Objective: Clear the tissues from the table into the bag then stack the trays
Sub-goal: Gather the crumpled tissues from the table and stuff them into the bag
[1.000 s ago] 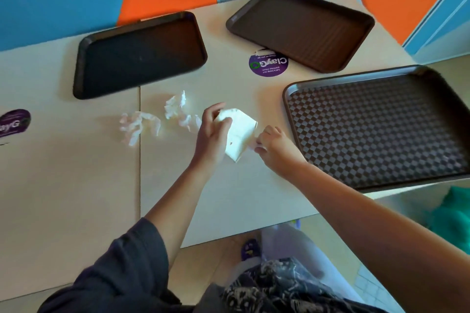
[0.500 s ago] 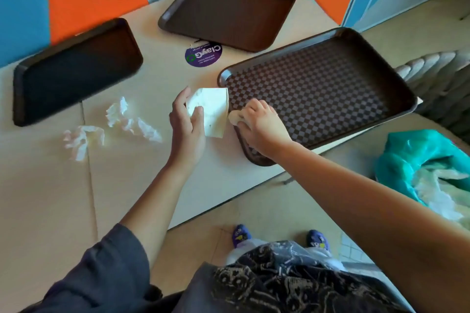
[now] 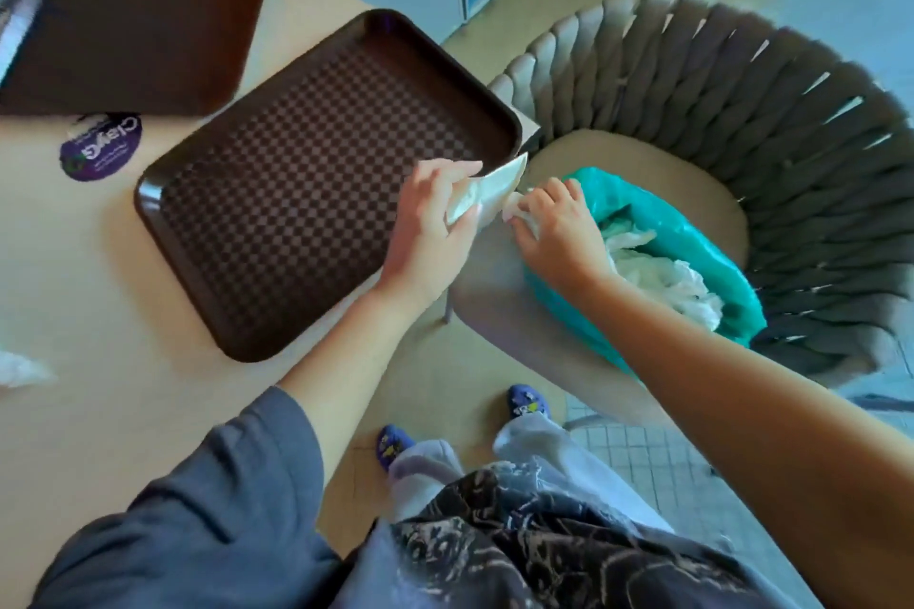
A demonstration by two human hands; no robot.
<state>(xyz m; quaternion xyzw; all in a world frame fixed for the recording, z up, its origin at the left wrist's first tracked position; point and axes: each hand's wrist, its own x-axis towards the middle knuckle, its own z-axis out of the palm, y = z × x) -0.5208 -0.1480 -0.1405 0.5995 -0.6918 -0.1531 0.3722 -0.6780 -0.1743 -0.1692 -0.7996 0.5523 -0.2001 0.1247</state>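
Observation:
My left hand point(image 3: 430, 223) grips a flat white tissue point(image 3: 487, 190) at the table's right edge, over the near corner of a brown checkered tray point(image 3: 297, 173). My right hand point(image 3: 556, 223) is closed on a small crumpled tissue point(image 3: 514, 213) beside it, at the rim of a teal bag point(image 3: 692, 237). The bag sits open on a grey chair and holds white tissues. A second brown tray point(image 3: 138, 25) lies at the far left. One crumpled tissue point(image 3: 20, 368) shows at the left border on the table.
The grey woven chair point(image 3: 742, 79) stands right of the beige table point(image 3: 74, 262). A round purple sticker point(image 3: 101, 146) lies between the two trays. My feet in blue shoes point(image 3: 529, 401) stand on the floor below the table edge.
Both hands moved right with their tissues, from the middle of the table to the bag on the chair. The view swung right; the third tray and most loose tissues left the frame.

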